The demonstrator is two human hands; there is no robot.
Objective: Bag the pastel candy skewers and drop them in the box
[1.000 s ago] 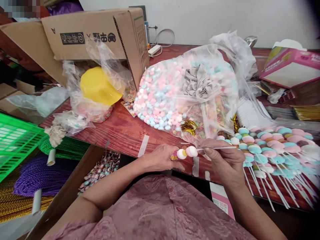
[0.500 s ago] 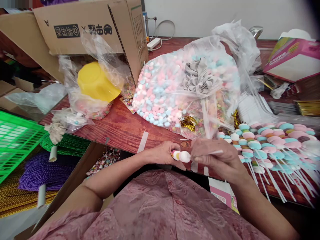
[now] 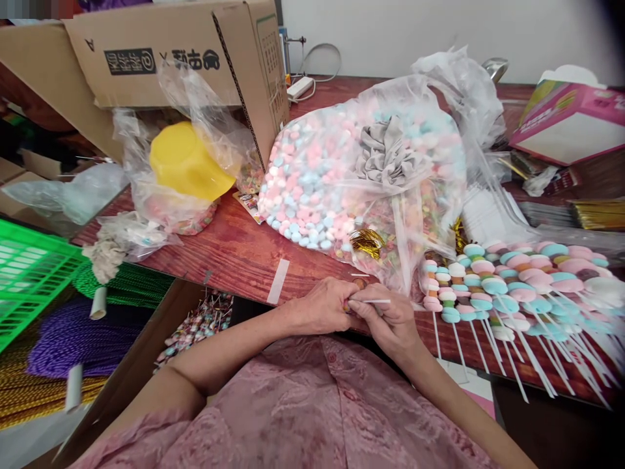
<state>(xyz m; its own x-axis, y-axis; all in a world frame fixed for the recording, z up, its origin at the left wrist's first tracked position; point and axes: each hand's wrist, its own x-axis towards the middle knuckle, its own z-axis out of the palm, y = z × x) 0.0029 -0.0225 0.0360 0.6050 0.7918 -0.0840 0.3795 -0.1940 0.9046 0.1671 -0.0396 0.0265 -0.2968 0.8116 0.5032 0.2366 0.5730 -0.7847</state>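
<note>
My left hand point(image 3: 326, 306) is closed at the table's front edge, fingers curled inward. Between the two hands a small coloured bit of the candy stack point(image 3: 347, 305) shows; the rest is hidden by the fingers. My right hand point(image 3: 395, 319) meets the left one and pinches a thin white stick point(image 3: 375, 301), which lies roughly level across its fingers. To the right, rows of marshmallow skewers point(image 3: 493, 285) in pink, blue and white lie with their white sticks towards me. Behind the hands sits a large clear bag of marshmallows point(image 3: 307, 176).
A yellow scoop-like container point(image 3: 188, 159) rests on a bag of candy rings at left, before a cardboard box point(image 3: 180, 58). Gold twist ties point(image 3: 367, 242) lie on the big bag. A green basket point(image 3: 34, 280) and purple cords point(image 3: 83, 339) stand lower left.
My right hand has moved left, bringing the white stick against my left hand. The pink and white candy stack seen earlier is now mostly covered. Skewers formerly behind my right hand show.
</note>
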